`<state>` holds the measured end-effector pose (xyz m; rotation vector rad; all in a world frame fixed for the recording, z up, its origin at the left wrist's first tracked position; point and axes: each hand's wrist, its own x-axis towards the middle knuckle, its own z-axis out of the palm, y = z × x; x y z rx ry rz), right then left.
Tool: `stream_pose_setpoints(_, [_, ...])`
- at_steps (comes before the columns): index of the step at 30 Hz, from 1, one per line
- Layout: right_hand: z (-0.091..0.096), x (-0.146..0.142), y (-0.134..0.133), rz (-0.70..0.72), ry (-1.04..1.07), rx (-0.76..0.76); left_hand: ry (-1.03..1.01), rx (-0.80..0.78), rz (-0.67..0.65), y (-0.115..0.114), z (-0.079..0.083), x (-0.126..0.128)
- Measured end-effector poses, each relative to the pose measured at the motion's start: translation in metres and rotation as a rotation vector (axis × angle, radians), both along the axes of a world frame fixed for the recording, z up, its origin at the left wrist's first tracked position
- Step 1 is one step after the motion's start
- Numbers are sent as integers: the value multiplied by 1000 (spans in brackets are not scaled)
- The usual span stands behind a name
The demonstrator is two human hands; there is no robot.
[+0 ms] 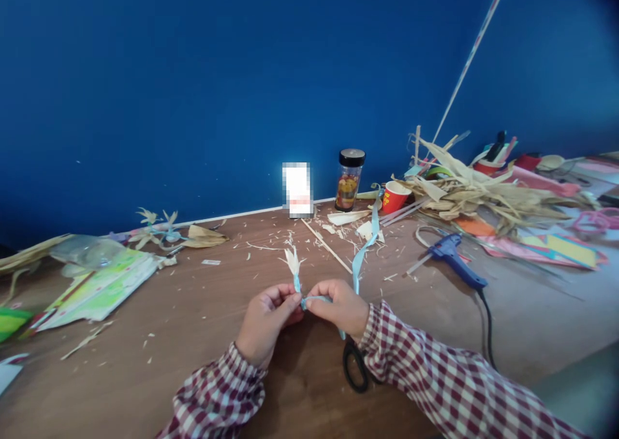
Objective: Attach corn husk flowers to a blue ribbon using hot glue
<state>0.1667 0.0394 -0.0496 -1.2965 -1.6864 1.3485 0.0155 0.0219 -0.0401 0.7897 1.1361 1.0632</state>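
Between thumb and fingers, my left hand [271, 313] pinches a small corn-husk flower [293, 263] with pale, pointed petals on top. Light blue ribbon wraps the base of the flower. My right hand [341, 303], close beside, pinches a light blue ribbon [366, 249]; the strip trails from this hand up and back across the table. Black-handled scissors [355, 367] lie under my right wrist, their blades hidden by the sleeve.
A blue glue gun [457, 258] with a cord lies at right, before a heap of dried husks [478, 184]. A red paper cup [395, 197] and a lidded jar [350, 181] stand at the back. Several scraps litter the table [193, 310]. A bright green sheet [104, 287] lies left.
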Motion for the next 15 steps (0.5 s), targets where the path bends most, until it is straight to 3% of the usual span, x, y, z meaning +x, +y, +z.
stream_pose_setpoints(15, [2, 0, -2, 18, -52, -27, 19, 21, -5, 0, -3, 0])
